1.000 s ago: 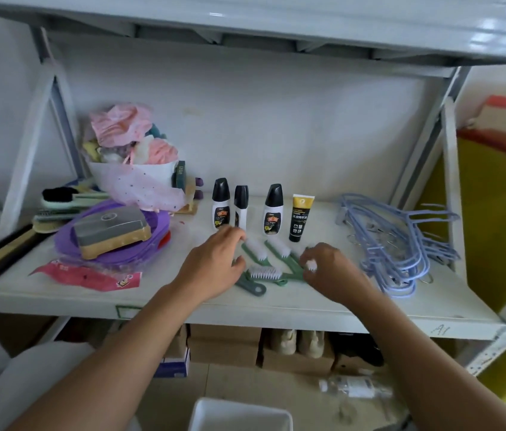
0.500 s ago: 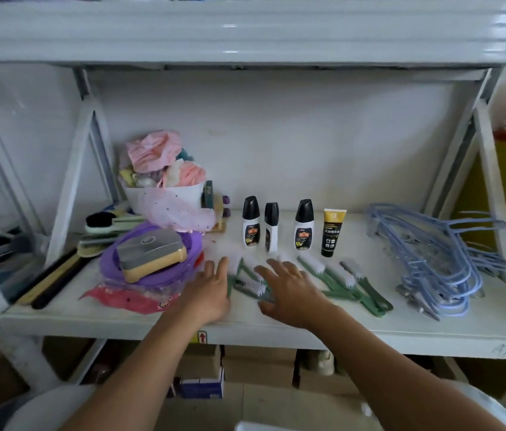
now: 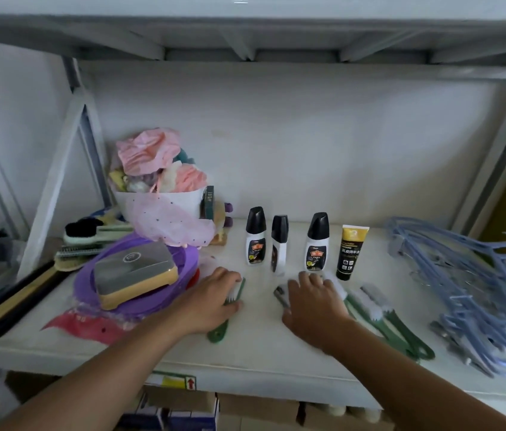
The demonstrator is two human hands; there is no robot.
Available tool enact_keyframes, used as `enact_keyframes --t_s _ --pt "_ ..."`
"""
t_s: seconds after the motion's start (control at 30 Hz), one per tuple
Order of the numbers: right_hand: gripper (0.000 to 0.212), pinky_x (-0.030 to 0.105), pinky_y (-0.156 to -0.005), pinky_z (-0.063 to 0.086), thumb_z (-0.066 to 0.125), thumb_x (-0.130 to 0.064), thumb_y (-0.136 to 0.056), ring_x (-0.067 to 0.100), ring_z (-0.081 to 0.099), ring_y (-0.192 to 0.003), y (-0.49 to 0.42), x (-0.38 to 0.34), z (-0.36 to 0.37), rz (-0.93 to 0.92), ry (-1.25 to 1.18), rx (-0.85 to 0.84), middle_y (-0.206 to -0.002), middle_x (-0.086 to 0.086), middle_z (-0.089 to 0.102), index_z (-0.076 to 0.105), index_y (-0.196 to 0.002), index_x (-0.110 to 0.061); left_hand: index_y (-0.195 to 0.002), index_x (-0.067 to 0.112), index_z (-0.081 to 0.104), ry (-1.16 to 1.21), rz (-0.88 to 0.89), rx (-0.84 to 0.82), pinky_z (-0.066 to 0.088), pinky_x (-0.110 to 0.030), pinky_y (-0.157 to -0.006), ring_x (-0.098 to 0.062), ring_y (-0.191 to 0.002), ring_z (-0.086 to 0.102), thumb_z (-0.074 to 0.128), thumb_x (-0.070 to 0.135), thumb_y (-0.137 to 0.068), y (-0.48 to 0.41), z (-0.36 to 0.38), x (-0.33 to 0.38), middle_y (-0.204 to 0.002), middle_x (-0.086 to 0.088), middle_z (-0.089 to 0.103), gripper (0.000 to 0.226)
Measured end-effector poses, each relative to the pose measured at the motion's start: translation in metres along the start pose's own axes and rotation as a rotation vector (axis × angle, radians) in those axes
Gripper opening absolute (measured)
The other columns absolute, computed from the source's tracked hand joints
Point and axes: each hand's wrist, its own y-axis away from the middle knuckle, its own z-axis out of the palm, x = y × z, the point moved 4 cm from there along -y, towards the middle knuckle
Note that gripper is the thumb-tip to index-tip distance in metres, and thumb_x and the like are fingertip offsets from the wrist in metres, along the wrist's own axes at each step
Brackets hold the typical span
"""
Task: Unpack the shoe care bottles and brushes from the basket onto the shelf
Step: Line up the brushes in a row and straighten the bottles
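Three white shoe care bottles with black caps (image 3: 255, 236) (image 3: 279, 244) (image 3: 317, 242) and a black tube with a yellow cap (image 3: 350, 251) stand in a row at the back of the white shelf (image 3: 261, 353). My left hand (image 3: 211, 298) grips a green brush (image 3: 218, 332) lying in front of the bottles, thumb and fingers round its bristle end. My right hand (image 3: 310, 303) lies with spread fingers over another brush (image 3: 280, 294), whose head shows beside the thumb. Two more green brushes (image 3: 369, 301) (image 3: 401, 331) lie side by side just right of that hand. No basket is in view.
On the left sit a purple lid with a grey and tan sponge box (image 3: 135, 272), a white tub of pink cloths (image 3: 158, 200), larger brushes (image 3: 87, 234) and a red packet (image 3: 84, 325). A heap of blue hangers (image 3: 478, 293) fills the right end. Boxes stand below the shelf.
My hands have drawn apart. The left one has pulled one green brush to the left, and the right one has shifted right towards the other brushes. The camera has moved closer.
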Motion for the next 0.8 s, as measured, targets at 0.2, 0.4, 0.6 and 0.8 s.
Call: enact_keyframes --t_s 0.2,0.4,0.6,0.8 --pt "0.043 0.040 -0.098 0.039 0.046 -0.040 -0.094 0.028 0.045 -0.124 -0.004 0.012 0.001 0.086 -0.042 0.027 -0.131 0.009 0.047 0.051 -0.128 -0.015 -0.120 0.024 0.040 0.009 -0.101 -0.046 0.049 -0.040 -0.085 -0.022 -0.095 0.058 0.061 0.039 -0.092 -0.011 0.004 0.009 -0.124 0.002 0.041 0.038" --pt "0.037 0.038 -0.095 0.040 0.048 -0.041 -0.095 0.024 0.040 -0.122 -0.003 0.020 -0.006 0.128 -0.003 0.062 -0.130 0.005 0.046 0.059 -0.122 -0.018 -0.110 0.024 0.045 0.056 -0.074 -0.069 0.046 -0.037 -0.086 -0.021 -0.098 0.057 0.060 0.033 -0.094 -0.008 0.002 0.014 -0.118 0.001 0.047 0.023" --pt "0.035 0.036 -0.090 0.044 0.050 -0.043 -0.095 0.025 0.048 -0.116 -0.006 0.010 -0.014 0.090 -0.097 0.095 -0.119 0.007 0.054 0.063 -0.110 -0.014 -0.105 0.027 0.053 0.117 -0.063 -0.093 0.048 -0.033 -0.090 -0.016 -0.102 0.056 0.069 0.037 -0.089 -0.002 -0.005 0.004 -0.114 0.005 0.054 0.025" --pt "0.033 0.032 -0.068 0.047 0.054 -0.041 -0.094 0.031 0.065 -0.094 -0.020 -0.020 -0.014 0.072 -0.304 0.021 -0.102 0.009 0.062 0.054 -0.110 -0.012 -0.107 0.024 0.058 0.140 -0.073 -0.035 0.045 -0.028 -0.077 -0.008 -0.087 0.054 0.073 0.034 -0.088 -0.002 -0.008 -0.006 -0.113 0.005 0.057 0.027"
